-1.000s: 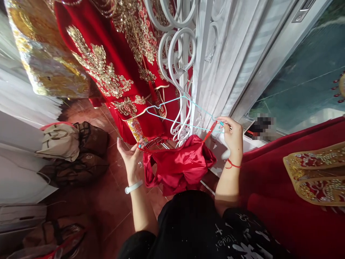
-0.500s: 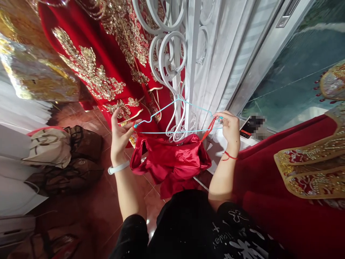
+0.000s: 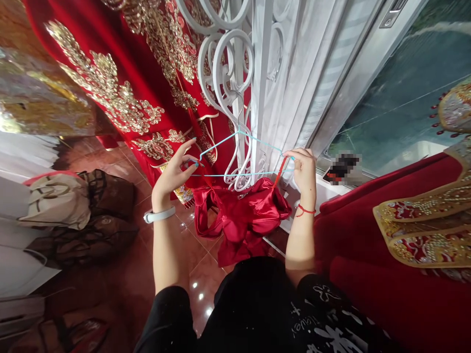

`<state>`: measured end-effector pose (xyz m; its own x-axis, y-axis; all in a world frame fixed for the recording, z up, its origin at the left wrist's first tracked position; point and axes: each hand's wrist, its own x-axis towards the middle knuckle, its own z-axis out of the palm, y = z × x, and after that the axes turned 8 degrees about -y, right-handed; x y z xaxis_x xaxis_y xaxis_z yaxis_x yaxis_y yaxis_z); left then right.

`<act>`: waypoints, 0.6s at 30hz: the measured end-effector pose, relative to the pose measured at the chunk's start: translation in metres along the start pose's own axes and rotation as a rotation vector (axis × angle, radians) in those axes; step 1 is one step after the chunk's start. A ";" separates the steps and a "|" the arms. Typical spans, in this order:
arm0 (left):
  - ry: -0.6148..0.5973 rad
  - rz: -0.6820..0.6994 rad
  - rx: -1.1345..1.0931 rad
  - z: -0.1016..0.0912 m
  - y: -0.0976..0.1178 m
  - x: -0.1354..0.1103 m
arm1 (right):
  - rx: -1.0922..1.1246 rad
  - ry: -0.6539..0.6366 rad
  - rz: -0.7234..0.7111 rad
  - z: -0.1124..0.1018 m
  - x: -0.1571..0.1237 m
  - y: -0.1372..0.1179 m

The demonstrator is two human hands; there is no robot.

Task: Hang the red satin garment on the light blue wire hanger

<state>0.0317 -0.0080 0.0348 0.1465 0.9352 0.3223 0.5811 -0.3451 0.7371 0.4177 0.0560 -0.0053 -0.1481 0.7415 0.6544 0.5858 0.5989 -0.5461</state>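
- Two hands work at the ends of a pale blue hanger point(image 3: 239, 131): the left hand point(image 3: 171, 174) pinches near the left strap point(image 3: 204, 177) with its other fingers spread; the right hand point(image 3: 303, 169) is mostly curled, gripping the hanger's end and the right strap point(image 3: 280, 171).
- Between them, below the hanger's bar, hangs a red satin garment point(image 3: 243, 215).
- It looks light, limp and slippery; the thin straps seem the best hold, pulled gently.
- The hanger looks slim and light, probably bendable, best held by its ends.
- Lettering on the black shirt point(image 3: 253, 299) seems to read "flower"; a mark on a brown bag point(image 3: 110, 238) is illegible.
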 end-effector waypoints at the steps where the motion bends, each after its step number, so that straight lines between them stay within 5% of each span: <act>1: -0.025 -0.004 0.045 -0.001 -0.002 -0.001 | 0.026 0.028 -0.003 0.005 -0.001 0.003; 4: -0.041 -0.042 0.138 0.006 -0.009 -0.008 | 0.143 0.176 0.046 0.020 -0.012 0.022; 7: 0.081 -0.056 0.137 0.021 -0.015 -0.012 | 0.157 0.286 0.372 0.029 -0.036 0.056; 10: 0.195 -0.054 0.136 0.036 -0.019 -0.010 | 0.100 -0.122 0.825 0.029 -0.067 0.089; 12: 0.218 -0.064 0.141 0.040 -0.020 -0.007 | 0.087 -0.404 0.994 0.029 -0.087 0.103; 14: 0.211 -0.063 0.132 0.042 -0.022 -0.005 | 0.061 -0.440 1.064 0.033 -0.102 0.108; 18: 0.203 -0.048 0.129 0.043 -0.024 -0.005 | 0.027 -0.308 1.086 0.040 -0.114 0.105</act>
<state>0.0511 -0.0011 -0.0099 -0.0404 0.9105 0.4114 0.6825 -0.2756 0.6769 0.4638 0.0464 -0.1584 0.2368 0.9143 -0.3287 0.5073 -0.4049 -0.7607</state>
